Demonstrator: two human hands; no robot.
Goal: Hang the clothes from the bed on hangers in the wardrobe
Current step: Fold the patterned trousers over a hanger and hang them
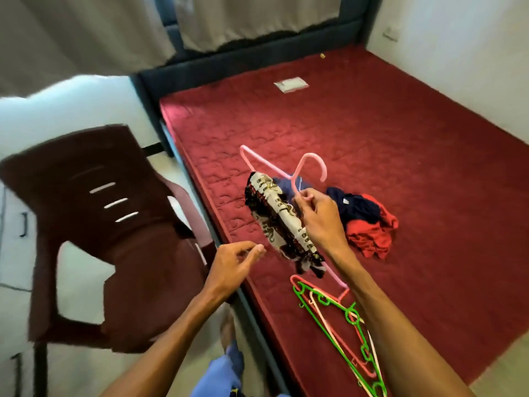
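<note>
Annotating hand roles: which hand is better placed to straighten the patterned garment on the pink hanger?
Left. The left hand holds nothing and sits beside the patterned garment's lower end, while the right hand grips the pink hanger by its neck.

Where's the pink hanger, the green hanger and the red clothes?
pink hanger (312, 155), head view, top of its hook.
green hanger (324, 300), head view, a loop on its upper bar.
red clothes (369, 236), head view, middle of the heap.
</note>
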